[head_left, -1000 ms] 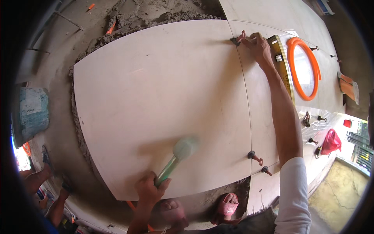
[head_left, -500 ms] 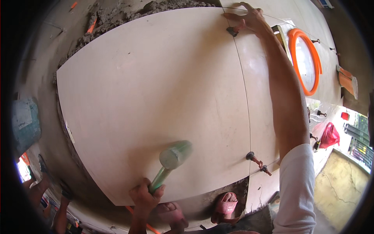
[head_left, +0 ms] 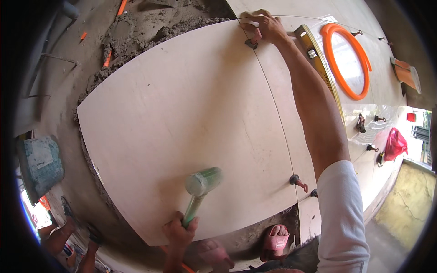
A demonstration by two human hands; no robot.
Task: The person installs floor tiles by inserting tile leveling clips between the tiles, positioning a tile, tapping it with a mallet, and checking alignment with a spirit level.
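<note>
My left hand (head_left: 180, 231) is wrapped round the handle of a green mallet (head_left: 203, 182). The mallet's head is over the near part of a large pale tile (head_left: 182, 104); I cannot tell whether it touches. At the far end of the joint on the tile's right side, my right hand (head_left: 267, 28) reaches out with fingers spread at the tile's far corner. Close beside its thumb stands a tile levelling clip (head_left: 251, 42) with a black base and red handle. A second levelling clip (head_left: 298, 183) sits on the same joint nearer me.
Rough mortar (head_left: 150, 48) borders the tile's far edge. Right of my arm lie a yellow spirit level (head_left: 321, 68) and an orange hose coil (head_left: 328, 50). A teal bucket (head_left: 43, 161) stands at left. A taut string (head_left: 314, 18) crosses at the far right. Another person's limbs (head_left: 57, 236) show lower left.
The whole view has shifted, showing more of the mortar and the spirit level. My left hand still grips the mallet, and my right hand stays by the far clip.
</note>
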